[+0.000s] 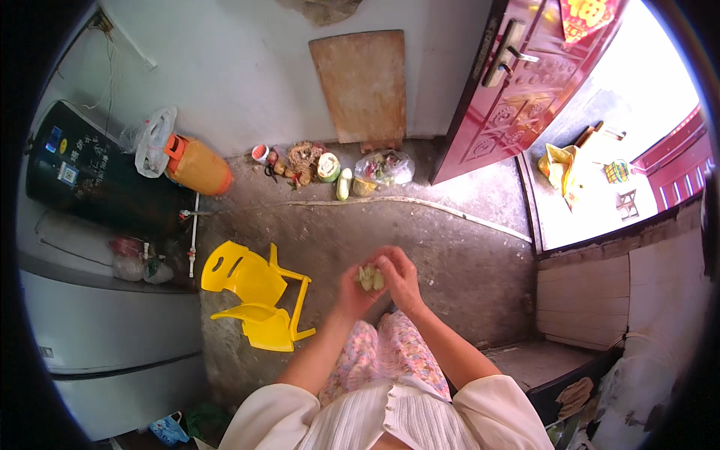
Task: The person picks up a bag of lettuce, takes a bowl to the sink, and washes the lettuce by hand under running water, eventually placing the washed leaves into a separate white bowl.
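Several pale green vegetable pieces (369, 278) sit cupped between my two hands, in front of my lap. My left hand (353, 293) is curved around them from the left and below, a little blurred. From the right, my right hand (400, 277) closes against them, its thumb and curled fingers at their upper right edge. The pieces are too small to name more exactly, and the palms are partly hidden. Beneath my hands is the bare concrete floor (450, 270).
A yellow plastic chair (261, 332) is at my left, near a grey refrigerator (124, 320). A hose (444, 209) crosses the floor ahead. By the wall are vegetables, a bagged bundle (385, 169), a wooden board (363, 84) and an orange gas cylinder (199, 166). A red door (523, 90) stands open.
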Action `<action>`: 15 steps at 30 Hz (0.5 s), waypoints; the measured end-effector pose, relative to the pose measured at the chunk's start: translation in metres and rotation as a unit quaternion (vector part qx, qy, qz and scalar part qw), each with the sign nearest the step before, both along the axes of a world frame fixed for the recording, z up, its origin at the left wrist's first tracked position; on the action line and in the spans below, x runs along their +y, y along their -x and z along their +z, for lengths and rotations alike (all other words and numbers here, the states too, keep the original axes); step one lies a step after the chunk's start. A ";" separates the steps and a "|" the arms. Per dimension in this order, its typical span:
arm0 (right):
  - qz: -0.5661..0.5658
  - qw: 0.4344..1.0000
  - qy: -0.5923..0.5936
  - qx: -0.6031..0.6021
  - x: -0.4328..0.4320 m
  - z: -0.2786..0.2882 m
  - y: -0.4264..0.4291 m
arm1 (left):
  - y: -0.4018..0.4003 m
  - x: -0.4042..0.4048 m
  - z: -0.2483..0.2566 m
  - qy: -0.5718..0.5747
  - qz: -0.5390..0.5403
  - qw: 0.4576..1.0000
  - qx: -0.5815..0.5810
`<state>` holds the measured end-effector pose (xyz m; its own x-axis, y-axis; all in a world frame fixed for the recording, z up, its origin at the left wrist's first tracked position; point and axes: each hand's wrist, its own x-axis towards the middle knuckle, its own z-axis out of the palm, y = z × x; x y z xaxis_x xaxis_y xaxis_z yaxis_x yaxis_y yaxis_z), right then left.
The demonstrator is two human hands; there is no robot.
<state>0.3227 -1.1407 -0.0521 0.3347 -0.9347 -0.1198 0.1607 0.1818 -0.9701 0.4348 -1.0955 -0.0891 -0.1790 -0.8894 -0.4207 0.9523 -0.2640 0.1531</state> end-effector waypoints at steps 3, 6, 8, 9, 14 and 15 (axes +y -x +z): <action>-0.074 0.996 -0.040 0.011 -0.035 -0.002 -0.003 | -0.020 -0.033 -0.019 -0.049 0.018 0.998 0.043; -0.107 0.993 -0.049 0.026 -0.064 -0.031 0.013 | -0.042 -0.073 -0.045 -0.094 0.029 0.993 0.058; -0.129 0.986 -0.096 0.042 -0.078 -0.046 0.026 | -0.067 -0.091 -0.078 -0.150 0.043 0.987 0.037; -0.137 0.984 -0.102 0.048 -0.083 -0.047 0.032 | -0.079 -0.102 -0.097 -0.157 0.035 0.986 0.042; -0.254 0.953 -0.162 0.027 -0.100 -0.052 0.046 | -0.124 -0.200 -0.155 -0.183 -0.021 0.983 -0.018; -0.275 0.945 -0.173 0.029 -0.104 -0.054 0.045 | -0.128 -0.223 -0.165 -0.183 -0.047 0.981 -0.053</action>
